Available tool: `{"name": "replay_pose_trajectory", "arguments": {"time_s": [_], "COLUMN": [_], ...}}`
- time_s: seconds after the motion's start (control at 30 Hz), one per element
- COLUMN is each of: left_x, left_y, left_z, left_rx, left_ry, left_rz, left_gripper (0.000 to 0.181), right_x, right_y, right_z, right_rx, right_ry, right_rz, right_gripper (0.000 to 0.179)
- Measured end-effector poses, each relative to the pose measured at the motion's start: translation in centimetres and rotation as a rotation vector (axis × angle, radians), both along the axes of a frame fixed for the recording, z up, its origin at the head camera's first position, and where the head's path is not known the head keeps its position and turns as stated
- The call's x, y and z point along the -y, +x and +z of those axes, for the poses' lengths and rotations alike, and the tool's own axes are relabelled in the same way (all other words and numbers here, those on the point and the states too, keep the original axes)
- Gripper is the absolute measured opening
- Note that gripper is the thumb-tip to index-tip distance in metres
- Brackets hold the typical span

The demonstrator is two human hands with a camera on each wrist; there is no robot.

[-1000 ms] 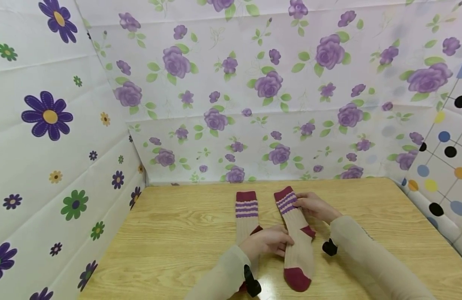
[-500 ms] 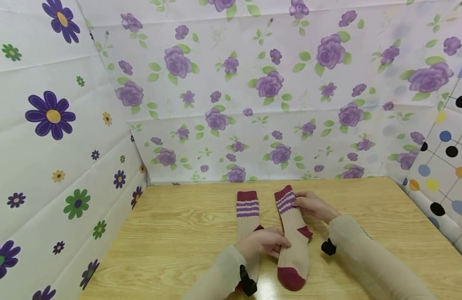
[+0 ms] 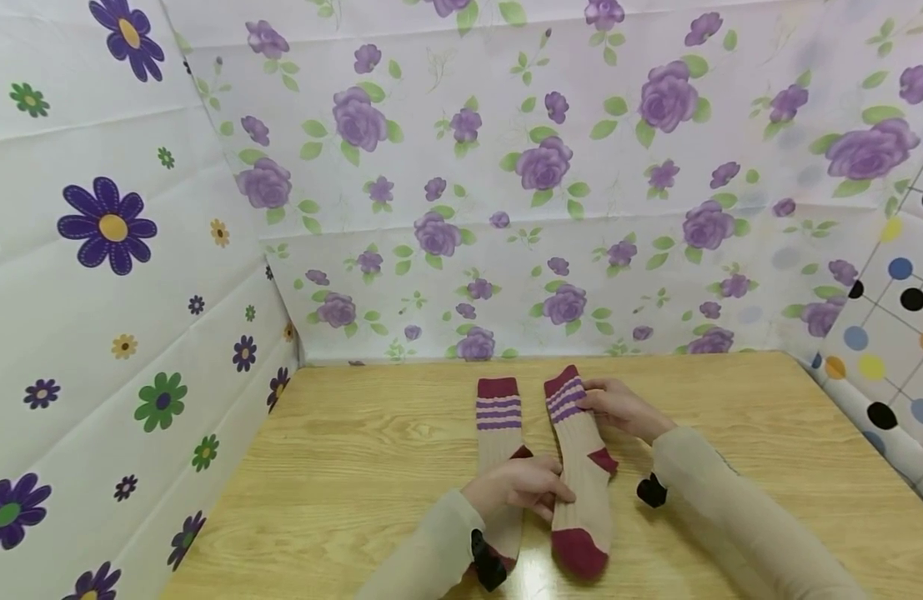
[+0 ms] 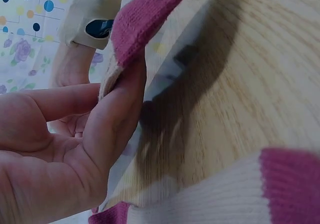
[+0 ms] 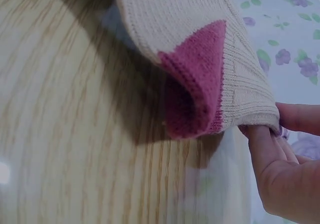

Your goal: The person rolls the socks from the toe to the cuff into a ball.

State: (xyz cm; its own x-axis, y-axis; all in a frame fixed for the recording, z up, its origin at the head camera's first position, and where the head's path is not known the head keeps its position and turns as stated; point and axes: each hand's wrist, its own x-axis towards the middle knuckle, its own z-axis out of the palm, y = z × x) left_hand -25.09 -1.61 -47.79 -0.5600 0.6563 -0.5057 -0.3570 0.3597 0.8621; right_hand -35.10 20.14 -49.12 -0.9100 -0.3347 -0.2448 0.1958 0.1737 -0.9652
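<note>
Head view: three patterned sheets are enclosing the scene, one with purple roses [image 3: 401, 283] forming the back, one with daisies [image 3: 206, 333] lining the left, one with coloured dots [image 3: 900, 367] lining the right. One wood-grain desk [image 3: 341, 467] is extending between them. Two pale sleeves, left [image 3: 423, 550] and right [image 3: 739, 508], are reaching over it from the near edge. Two beige socks are appearing side by side: the flat sock [image 3: 497, 442] is lying on the desk, partly covered by the left forearm; the held sock [image 3: 584, 492] is slanting just to its right, its toe rising off the desk. Two hands are gripping the latter. The left hand [image 3: 515, 486] is pinching its edge near the toe, fingers [image 4: 116, 114] closing to the fabric's thickness; the right hand [image 3: 619, 408] is pinching the striped cuff, fingers [image 5: 262, 144] likewise nearly meeting the thumb. Two black devices, left [image 3: 488, 562] and right [image 3: 652, 491], are sitting at the wrists. Three purple stripes are crossing the flat sock's cuff.
</note>
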Motion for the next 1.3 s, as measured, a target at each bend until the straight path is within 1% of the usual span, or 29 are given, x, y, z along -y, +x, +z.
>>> {"name": "replay_pose_trajectory", "arguments": {"time_s": [0.13,0.27,0.47,0.6,0.7,0.87,1.0,1.17,1.3], "left_x": [0.2,0.5,1.4,2.1,2.6,3.4,3.9,4.5,5.0], "left_y": [-0.1,-0.1,-0.1,-0.1,-0.2,-0.4,-0.5,-0.5,-0.5], "left_z": [0.1,0.2,0.5,0.5,0.5,0.4,0.3,0.1,0.0], "left_rx": [0.002,-0.002,-0.041,-0.053,-0.049,-0.046,-0.031,-0.005,-0.01], "left_ry": [0.002,-0.002,-0.024,-0.03,-0.022,0.005,0.026,0.052,0.057], "left_rz": [-0.007,-0.018,-0.017,-0.016,-0.017,-0.027,-0.034,-0.022,-0.026], "left_gripper": [0.015,0.018,0.015,0.013,0.013,0.016,0.021,0.024,0.026], "right_x": [0.1,0.3,1.4,1.9,2.1,2.6,3.0,3.5,3.8], "right_y": [0.1,0.2,0.2,0.1,0.0,-0.1,-0.2,-0.2,-0.2], "right_z": [0.2,0.4,0.7,0.7,0.8,0.9,0.8,0.9,0.9], "right_rx": [0.004,-0.013,0.0,0.003,0.015,0.008,0.006,0.007,0.003], "right_ry": [-0.025,-0.026,-0.01,-0.035,-0.058,-0.077,-0.089,-0.104,-0.106], "right_rz": [0.012,0.041,0.003,0.008,0.002,0.013,0.016,0.014,0.012], "right_gripper": [0.063,0.068,0.06,0.059,0.058,0.058,0.056,0.055,0.053]}}
